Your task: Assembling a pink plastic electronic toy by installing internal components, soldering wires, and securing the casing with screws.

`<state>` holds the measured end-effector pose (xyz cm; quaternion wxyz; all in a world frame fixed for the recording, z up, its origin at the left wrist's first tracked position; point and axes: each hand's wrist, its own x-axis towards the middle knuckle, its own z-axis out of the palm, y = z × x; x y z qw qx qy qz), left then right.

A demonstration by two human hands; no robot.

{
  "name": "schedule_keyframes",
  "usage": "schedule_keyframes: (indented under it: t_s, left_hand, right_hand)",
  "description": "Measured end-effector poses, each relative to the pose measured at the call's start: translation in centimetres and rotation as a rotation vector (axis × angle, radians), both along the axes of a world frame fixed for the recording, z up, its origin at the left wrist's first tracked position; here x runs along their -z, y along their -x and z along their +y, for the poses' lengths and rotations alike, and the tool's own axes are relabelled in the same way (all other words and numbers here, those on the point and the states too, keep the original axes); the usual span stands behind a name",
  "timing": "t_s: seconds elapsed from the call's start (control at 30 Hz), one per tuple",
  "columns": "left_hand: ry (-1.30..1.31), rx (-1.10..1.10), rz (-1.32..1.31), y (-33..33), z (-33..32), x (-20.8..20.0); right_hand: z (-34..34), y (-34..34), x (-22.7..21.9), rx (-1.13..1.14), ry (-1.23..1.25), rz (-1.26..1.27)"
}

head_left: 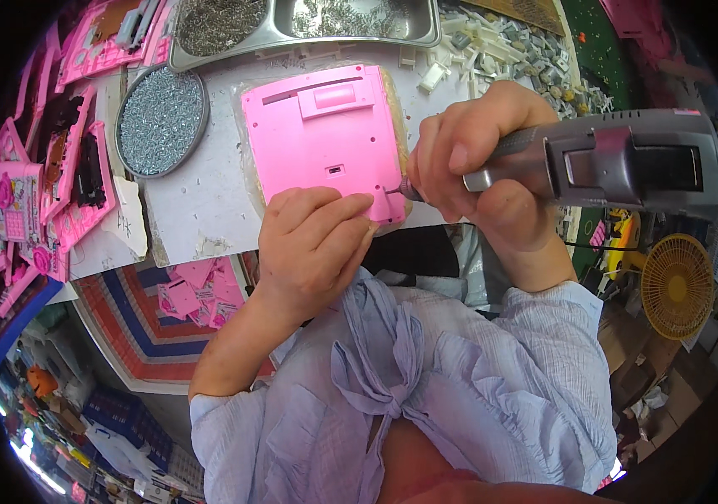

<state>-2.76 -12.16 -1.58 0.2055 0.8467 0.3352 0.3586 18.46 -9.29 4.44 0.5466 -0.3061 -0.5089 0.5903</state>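
A pink plastic toy casing (304,139) lies back side up on a padded, film-wrapped support (393,109) at the table's near edge. Small screw holes and a raised panel show on its face. My left hand (309,244) grips the casing's near edge, fingers together on top and thumb hidden. In my right hand (489,147) is a grey electric screwdriver (636,160), held almost level with its body pointing right. Its thin bit reaches the casing's near right corner, close to my left fingertips. Whether a screw sits under the bit is too small to tell.
A round dish of small screws (162,122) stands left of the casing. Beyond it, a metal tray (304,38) holds springs. Loose white and grey parts (502,55) cover the far right; pink casings (48,202) pile up at left. A yellow fan (676,286) stands at lower right.
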Motion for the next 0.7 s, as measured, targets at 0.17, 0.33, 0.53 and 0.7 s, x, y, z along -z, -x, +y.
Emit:
schedule_keyframes:
  t_s: [0.17,0.33,0.53,0.7]
  left_hand:
    - [0.016,0.024,0.004,-0.1,0.2,0.1]
    - [-0.007,0.062,0.018,-0.5,1.0,-0.2]
    - [-0.063,0.093,0.144,-0.5,1.2,-0.1]
    - [-0.059,0.099,0.181,-0.2,0.8,-0.3]
  right_hand:
    - [0.4,0.2,0.0,-0.006,-0.008,-0.013]
    - [0.5,0.1,-0.3,-0.026,0.023,-0.051]
    - [0.7,0.0,-0.4,-0.019,0.046,-0.052]
    - [1.1,-0.6,-1.1,-0.001,-0.042,-0.081]
